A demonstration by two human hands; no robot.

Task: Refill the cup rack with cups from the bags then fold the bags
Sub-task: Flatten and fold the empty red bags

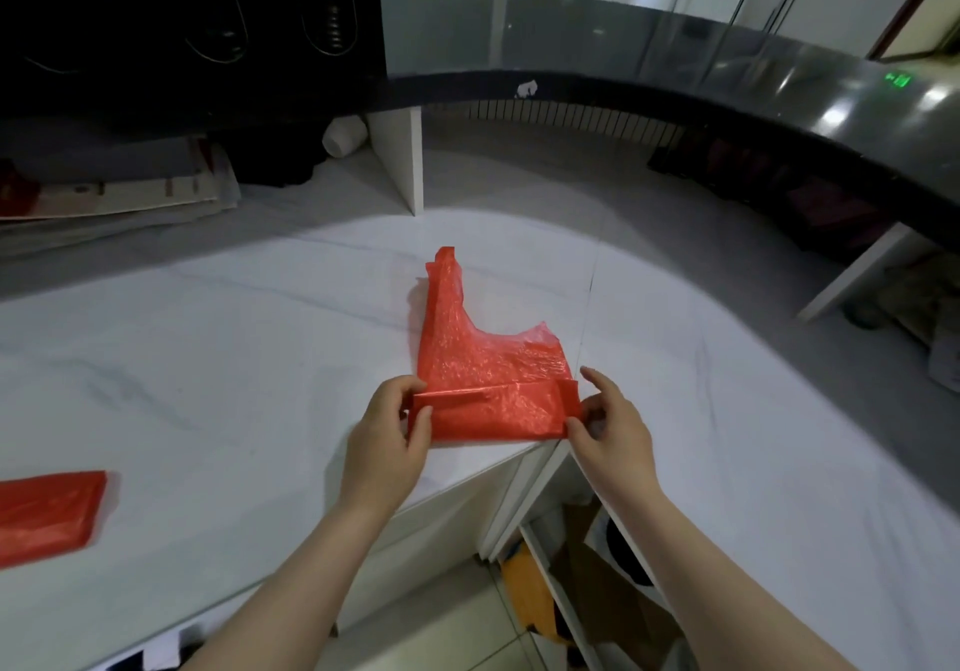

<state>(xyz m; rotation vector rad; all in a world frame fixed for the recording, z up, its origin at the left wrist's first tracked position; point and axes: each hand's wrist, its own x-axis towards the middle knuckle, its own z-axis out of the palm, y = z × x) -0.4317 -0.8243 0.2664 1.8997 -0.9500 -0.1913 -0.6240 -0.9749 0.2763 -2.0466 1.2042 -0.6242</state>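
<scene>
A red plastic bag (483, 358) lies flat on the white marble counter (234, 358), one handle strip pointing away from me. Its near end is rolled over into a fold. My left hand (389, 436) pinches the left end of that fold between thumb and fingers. At the fold's right end my right hand (608, 421) pinches it with thumb and curled fingers, the index finger raised. A second red bag (47, 514), folded flat, lies at the counter's near left edge. No cup rack is recognisable in view.
A black machine (182, 20) stands at the back left over stacked papers (114, 192). Beside a white divider panel (402, 155) lies a white cup (345, 137). A dark raised curved ledge (779, 114) runs behind the counter. Open shelving (582, 582) sits below the counter's edge.
</scene>
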